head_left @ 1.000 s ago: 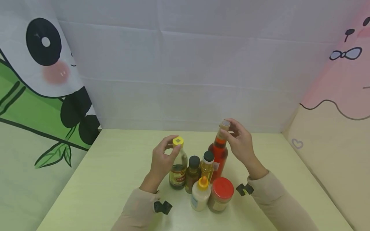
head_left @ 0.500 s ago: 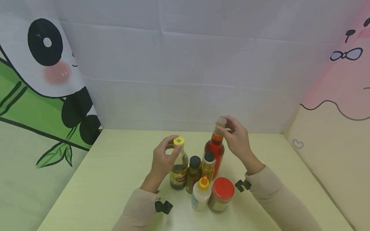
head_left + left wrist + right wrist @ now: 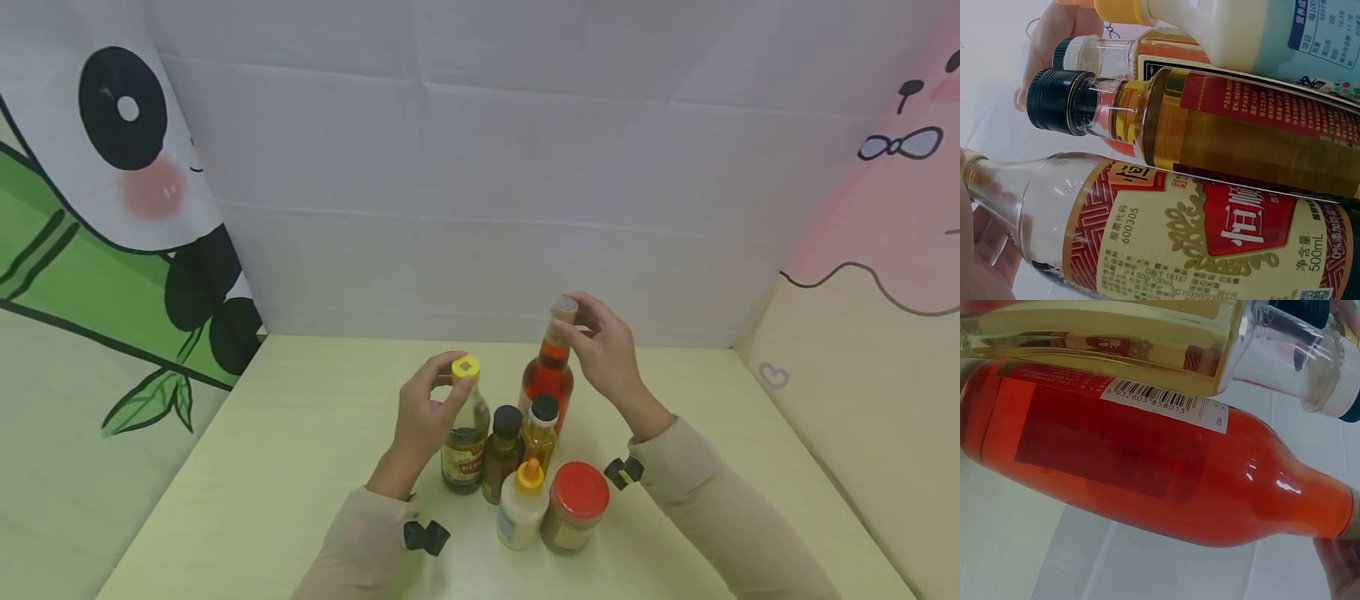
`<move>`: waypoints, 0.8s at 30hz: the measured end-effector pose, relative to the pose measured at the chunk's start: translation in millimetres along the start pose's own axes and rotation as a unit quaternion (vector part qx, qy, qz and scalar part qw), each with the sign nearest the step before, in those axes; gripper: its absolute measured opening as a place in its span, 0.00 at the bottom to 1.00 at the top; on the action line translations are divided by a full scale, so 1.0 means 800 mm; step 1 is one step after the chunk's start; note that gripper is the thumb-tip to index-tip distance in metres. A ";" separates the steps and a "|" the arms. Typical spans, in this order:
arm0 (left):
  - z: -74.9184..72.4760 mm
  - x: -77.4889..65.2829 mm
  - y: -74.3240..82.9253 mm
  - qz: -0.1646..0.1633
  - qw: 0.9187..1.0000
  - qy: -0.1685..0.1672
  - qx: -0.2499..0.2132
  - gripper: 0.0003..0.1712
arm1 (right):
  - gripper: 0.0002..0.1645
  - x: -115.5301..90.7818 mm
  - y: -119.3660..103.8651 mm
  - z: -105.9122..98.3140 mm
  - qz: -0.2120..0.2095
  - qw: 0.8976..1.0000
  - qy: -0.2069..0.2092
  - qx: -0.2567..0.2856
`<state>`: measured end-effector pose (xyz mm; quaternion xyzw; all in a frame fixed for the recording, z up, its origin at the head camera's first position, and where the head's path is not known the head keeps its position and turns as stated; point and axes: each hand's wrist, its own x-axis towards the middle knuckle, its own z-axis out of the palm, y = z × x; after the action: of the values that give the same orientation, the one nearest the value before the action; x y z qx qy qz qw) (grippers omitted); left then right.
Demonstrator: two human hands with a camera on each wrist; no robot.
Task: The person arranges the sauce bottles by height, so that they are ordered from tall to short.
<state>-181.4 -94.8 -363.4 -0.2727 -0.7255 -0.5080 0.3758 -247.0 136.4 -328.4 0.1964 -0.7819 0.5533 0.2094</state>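
Note:
My left hand (image 3: 425, 408) pinches the yellow cap of a vinegar bottle (image 3: 462, 460), which stands upright with dark liquid inside. Its cream and red label (image 3: 1235, 231) faces the left wrist camera. My right hand (image 3: 611, 357) grips the neck of a tall bottle of red liquid (image 3: 546, 385), tilted slightly, at the back of the group. In the right wrist view, a barcode shows on that red bottle (image 3: 1147, 462). Between the two stand a black-capped bottle of brown liquid (image 3: 501, 465) and a bottle of yellow liquid (image 3: 538, 443), which hides the red bottle's lower part.
In front stand a white squeeze bottle (image 3: 517, 518) with a yellow-orange nozzle and a jar with a red lid (image 3: 580, 490). The pale yellow table (image 3: 322, 433) meets a white cloth wall (image 3: 450, 167) behind, with cartoon-printed cloths on both sides.
My right hand has carried the red bottle leftward and farther back, so it now sits more behind the yellow-liquid bottle. The left hand and the other containers have stayed in place.

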 end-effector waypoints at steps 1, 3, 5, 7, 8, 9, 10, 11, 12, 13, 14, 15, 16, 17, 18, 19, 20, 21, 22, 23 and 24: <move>0.000 0.000 -0.001 0.001 1.000 0.001 -0.001 0.16 | 0.23 0.001 0.000 0.001 0.000 1.000 0.001 0.001; 0.001 -0.001 -0.002 0.002 1.000 0.001 -0.002 0.16 | 0.23 0.003 0.000 0.003 0.002 1.000 0.001 0.000; 0.001 -0.001 -0.002 0.002 1.000 0.002 -0.002 0.16 | 0.23 0.006 0.001 0.005 0.003 1.000 -0.001 0.000; 0.001 -0.001 -0.002 0.001 1.000 0.003 -0.001 0.17 | 0.23 0.008 0.001 0.007 0.004 1.000 -0.005 -0.002; 0.001 -0.001 -0.002 0.001 1.000 0.003 0.000 0.17 | 0.23 0.010 0.001 0.008 0.005 1.000 -0.007 -0.005; 0.002 -0.001 -0.002 0.001 1.000 0.004 0.000 0.17 | 0.23 0.011 0.001 0.009 0.007 1.000 -0.009 -0.007; 0.002 -0.001 -0.002 0.001 1.000 0.004 0.001 0.17 | 0.23 0.012 0.001 0.011 0.008 1.000 -0.011 -0.005; 0.002 -0.001 -0.002 0.001 1.000 0.004 0.000 0.17 | 0.23 0.013 0.001 0.012 0.011 1.000 -0.012 -0.004; 0.002 -0.002 -0.002 0.000 1.000 0.005 0.000 0.16 | 0.23 0.015 0.001 0.013 0.015 1.000 -0.014 -0.004; 0.002 -0.002 -0.003 0.000 1.000 0.005 0.000 0.16 | 0.23 0.016 0.001 0.014 0.018 1.000 -0.015 -0.001; 0.002 -0.002 -0.003 0.000 1.000 0.005 -0.001 0.16 | 0.23 0.017 0.001 0.015 0.021 1.000 -0.017 0.001; 0.002 -0.002 -0.003 -0.001 1.000 0.006 -0.002 0.16 | 0.23 0.019 0.001 0.017 0.025 1.000 -0.019 0.004; 0.003 -0.002 -0.003 -0.002 1.000 0.006 -0.002 0.16 | 0.23 0.020 0.001 0.018 0.026 0.999 -0.021 0.009; 0.003 -0.002 -0.004 -0.002 1.000 0.006 -0.003 0.16 | 0.23 0.022 0.002 0.020 0.029 0.999 -0.022 0.011; 0.003 -0.002 -0.003 -0.003 1.000 0.006 -0.003 0.16 | 0.23 0.023 0.002 0.021 0.030 0.999 -0.024 0.014; 0.003 -0.002 -0.003 -0.003 1.000 0.006 -0.003 0.16 | 0.23 0.024 0.002 0.022 0.029 0.999 -0.026 0.015; 0.004 -0.002 -0.003 -0.004 1.000 0.006 -0.004 0.16 | 0.24 0.025 0.003 0.023 0.029 0.999 -0.028 0.016; 0.004 -0.002 -0.003 -0.005 1.000 0.007 -0.004 0.16 | 0.24 0.026 0.002 0.025 0.030 0.999 -0.030 0.017; 0.004 -0.002 -0.003 -0.006 1.000 0.007 -0.004 0.16 | 0.24 0.028 0.002 0.026 0.030 0.999 -0.032 0.018; 0.004 -0.002 -0.002 -0.007 1.000 0.007 -0.004 0.16 | 0.24 0.029 0.001 0.028 0.031 0.999 -0.035 0.018; 0.003 -0.002 -0.002 -0.010 1.000 0.007 -0.003 0.16 | 0.24 0.031 0.000 0.029 0.031 0.999 -0.036 0.017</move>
<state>-182.2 -92.6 -366.0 -0.2633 -0.7242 -0.5153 0.3751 -270.2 112.4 -322.0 0.1960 -0.7849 0.5655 0.1604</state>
